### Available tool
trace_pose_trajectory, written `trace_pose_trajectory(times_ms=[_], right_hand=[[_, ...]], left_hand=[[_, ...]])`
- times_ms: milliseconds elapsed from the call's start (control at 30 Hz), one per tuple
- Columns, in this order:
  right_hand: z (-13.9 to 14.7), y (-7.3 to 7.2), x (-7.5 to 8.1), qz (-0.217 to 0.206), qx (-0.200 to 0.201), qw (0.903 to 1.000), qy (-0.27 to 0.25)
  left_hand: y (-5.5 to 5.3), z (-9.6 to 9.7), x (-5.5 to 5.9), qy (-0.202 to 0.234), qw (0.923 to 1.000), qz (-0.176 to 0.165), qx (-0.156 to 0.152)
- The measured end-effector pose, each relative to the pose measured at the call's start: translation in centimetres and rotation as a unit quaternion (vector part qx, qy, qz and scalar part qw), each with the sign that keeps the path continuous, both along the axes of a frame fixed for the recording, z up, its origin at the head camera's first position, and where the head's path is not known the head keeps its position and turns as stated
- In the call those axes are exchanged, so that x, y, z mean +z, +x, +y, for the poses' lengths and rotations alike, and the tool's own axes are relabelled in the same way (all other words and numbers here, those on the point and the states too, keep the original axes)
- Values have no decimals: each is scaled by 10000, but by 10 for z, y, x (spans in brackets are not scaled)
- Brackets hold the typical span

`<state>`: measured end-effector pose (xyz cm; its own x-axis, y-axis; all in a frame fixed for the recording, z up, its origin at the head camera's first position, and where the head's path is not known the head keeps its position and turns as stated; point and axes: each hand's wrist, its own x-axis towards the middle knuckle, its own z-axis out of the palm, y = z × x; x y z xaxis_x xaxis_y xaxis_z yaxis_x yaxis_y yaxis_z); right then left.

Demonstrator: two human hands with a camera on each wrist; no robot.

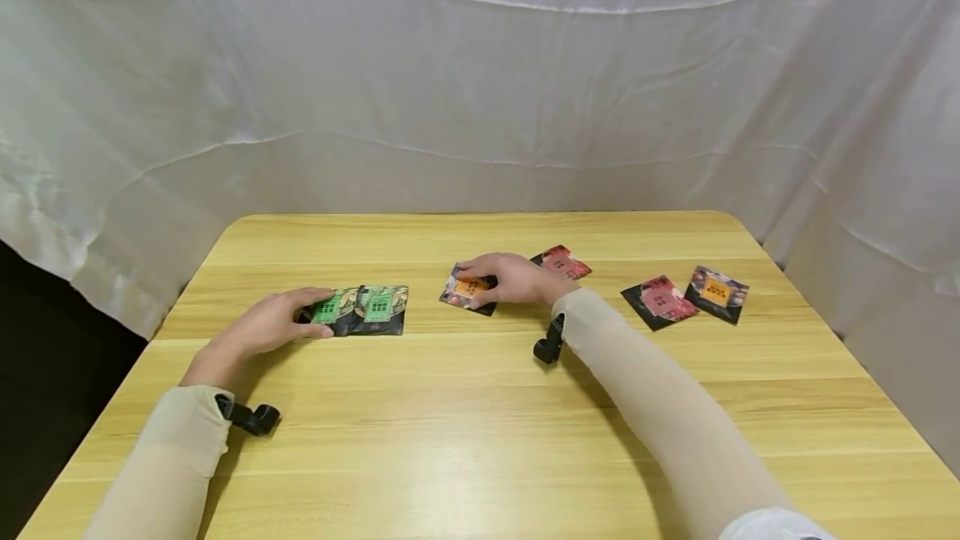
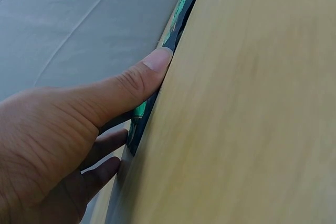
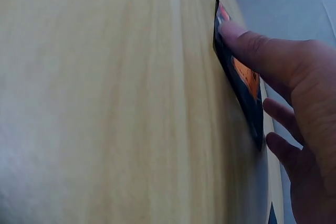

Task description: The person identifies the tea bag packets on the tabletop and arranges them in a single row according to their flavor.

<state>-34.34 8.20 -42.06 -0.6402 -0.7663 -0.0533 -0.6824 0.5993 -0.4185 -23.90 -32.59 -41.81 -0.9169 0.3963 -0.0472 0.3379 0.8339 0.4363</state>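
At the left of the table, two green-and-black packets (image 1: 381,309) lie side by side, their edges meeting. My left hand (image 1: 270,325) grips the left one of this pair, thumb at its near edge and fingers toward the far side. In the left wrist view the thumb presses on the green packet's dark border (image 2: 176,35). Farther right, my right hand (image 1: 513,277) spans an orange-labelled packet (image 1: 454,292), holding it between thumb and fingers. From the right wrist, the thumb shows on top of this orange packet (image 3: 244,80), close over the wood.
A red packet (image 1: 562,262) lies behind my right wrist, partly covered by it. Toward the right, another red packet (image 1: 660,302) lies beside a second orange-labelled packet (image 1: 717,294). The wooden table (image 1: 450,432) backs onto a pale hanging cloth (image 1: 480,90).
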Motion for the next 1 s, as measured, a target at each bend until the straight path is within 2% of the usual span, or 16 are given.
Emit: trace_pose_trajectory(times_ms=[167, 467, 633, 800, 867, 1000], right_hand=[[-4, 3, 3, 285, 78, 9990, 327], [-4, 10, 4, 676, 13, 9972, 331], [-3, 10, 8, 563, 144, 9979, 292], [-5, 13, 15, 63, 370, 9988, 318], [-6, 14, 16, -100, 377, 9985, 387], [-6, 16, 16, -127, 306, 9984, 452]], left_hand=[[1, 0, 0, -13, 10000, -5, -3], [0, 0, -1, 4, 10000, -3, -25], [0, 0, -1, 2, 10000, 22, -26], [0, 0, 0, -12, 10000, 36, -15], [0, 0, 0, -8, 10000, 35, -15], [-1, 1, -1, -9, 10000, 58, -16]])
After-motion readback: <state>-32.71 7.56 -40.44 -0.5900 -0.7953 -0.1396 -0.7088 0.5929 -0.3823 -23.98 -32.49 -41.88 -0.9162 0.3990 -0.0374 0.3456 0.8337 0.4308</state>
